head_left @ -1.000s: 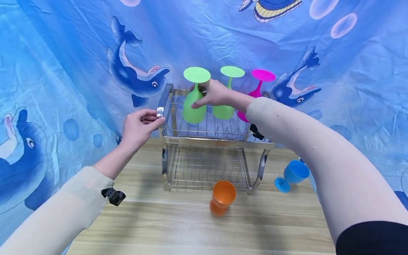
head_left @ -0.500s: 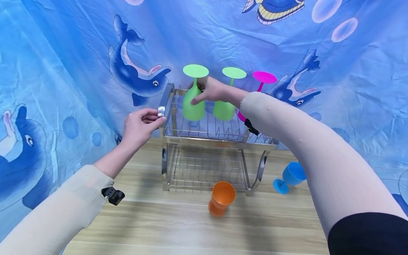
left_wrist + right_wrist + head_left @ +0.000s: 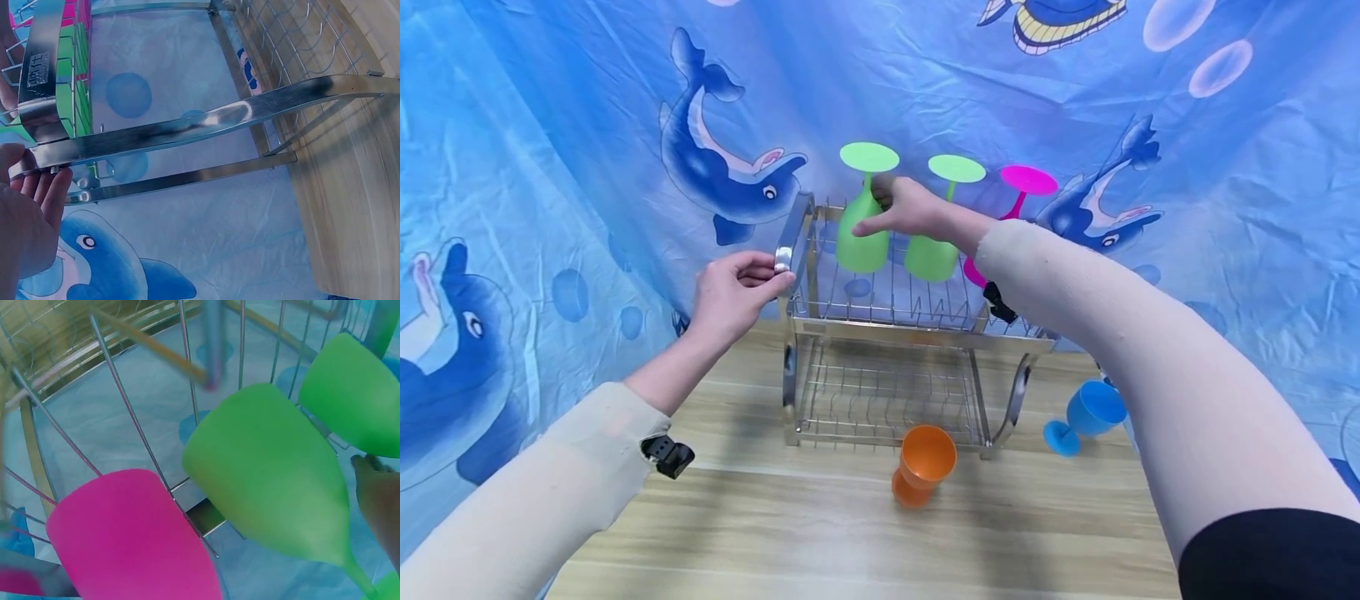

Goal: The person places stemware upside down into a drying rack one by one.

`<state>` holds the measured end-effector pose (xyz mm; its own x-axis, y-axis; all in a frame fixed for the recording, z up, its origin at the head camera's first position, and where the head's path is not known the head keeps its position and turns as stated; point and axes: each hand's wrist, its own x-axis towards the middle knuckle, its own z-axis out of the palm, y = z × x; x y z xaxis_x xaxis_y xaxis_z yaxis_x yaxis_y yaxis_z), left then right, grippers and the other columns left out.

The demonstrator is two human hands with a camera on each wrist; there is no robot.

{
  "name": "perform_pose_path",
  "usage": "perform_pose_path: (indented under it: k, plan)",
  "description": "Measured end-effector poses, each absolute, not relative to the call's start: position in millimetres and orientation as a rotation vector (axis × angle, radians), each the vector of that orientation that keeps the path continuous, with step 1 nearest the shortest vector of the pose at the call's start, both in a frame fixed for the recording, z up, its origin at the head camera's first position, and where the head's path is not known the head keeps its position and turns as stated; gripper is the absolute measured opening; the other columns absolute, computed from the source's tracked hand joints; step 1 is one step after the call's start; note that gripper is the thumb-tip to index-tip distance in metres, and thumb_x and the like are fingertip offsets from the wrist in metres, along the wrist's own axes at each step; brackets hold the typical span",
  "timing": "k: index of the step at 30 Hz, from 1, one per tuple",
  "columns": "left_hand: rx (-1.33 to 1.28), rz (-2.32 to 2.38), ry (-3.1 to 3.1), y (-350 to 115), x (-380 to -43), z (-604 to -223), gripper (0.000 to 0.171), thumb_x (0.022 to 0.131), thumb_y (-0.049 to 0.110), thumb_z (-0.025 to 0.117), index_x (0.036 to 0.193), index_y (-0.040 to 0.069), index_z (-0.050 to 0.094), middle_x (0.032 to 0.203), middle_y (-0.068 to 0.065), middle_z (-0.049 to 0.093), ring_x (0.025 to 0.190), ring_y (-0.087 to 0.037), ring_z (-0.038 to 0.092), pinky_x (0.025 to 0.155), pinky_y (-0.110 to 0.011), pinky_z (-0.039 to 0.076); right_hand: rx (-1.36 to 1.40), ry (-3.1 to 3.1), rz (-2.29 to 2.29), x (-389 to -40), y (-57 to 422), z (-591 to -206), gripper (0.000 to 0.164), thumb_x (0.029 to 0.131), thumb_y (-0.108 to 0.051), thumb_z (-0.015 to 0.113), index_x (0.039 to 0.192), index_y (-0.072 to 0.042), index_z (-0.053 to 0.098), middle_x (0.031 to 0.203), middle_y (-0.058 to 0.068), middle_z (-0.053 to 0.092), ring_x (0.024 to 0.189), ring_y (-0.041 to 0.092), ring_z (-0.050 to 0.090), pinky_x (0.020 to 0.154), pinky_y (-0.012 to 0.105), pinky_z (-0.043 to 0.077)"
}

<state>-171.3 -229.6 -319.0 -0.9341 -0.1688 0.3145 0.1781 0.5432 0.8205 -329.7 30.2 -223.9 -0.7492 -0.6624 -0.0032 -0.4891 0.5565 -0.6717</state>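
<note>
Green held goblet [image 3: 861, 244]: mouth down, axis near upright.

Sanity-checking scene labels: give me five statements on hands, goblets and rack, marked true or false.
1. The right hand holds a green goblet. True.
2. The orange goblet stands on the table, opening up. True.
3. The left hand grips the orange goblet. False: it holds the left side of the metal rack.
4. The pink goblet is upside down, base up. True.
5. The blue goblet is on the metal rack. False: it is on the table, to the right.
</note>
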Motion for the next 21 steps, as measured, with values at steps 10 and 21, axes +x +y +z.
perform_pose_path:
  k: [10, 21]
  plan:
    - [-0.016, -1.335, -2.454, -231, -171, -316, 0.043, 0.098, 0.033, 0.081, 0.128, 0.004, 0.073, 0.117, -0.017, 0.078, 0.094, -0.012, 0.073, 0.075, -0.012, 0.057, -0.861, 2.358, -1.172, -289, 71, -223, 0.100, 0.099, -0.027, 0.078, 0.172, -0.006, 0.012, 0.178, 0.009, 0.022, 0.162, 0.024, 0.028, 0.130, 0.035, 0.030]
    - [-0.116, -1.091, -2.547, -244, -158, -305, 0.040, 0.098, 0.039, 0.080, 0.126, 0.010, 0.075, 0.114, -0.011, 0.080, 0.104, -0.028, 0.077, 0.079, -0.021, 0.058, -1.023, 2.290, -1.341, -228, 149, -231, 0.094, 0.097, -0.023, 0.082, 0.170, -0.008, 0.025, 0.174, 0.005, 0.033, 0.160, 0.019, 0.031, 0.129, 0.036, 0.032]
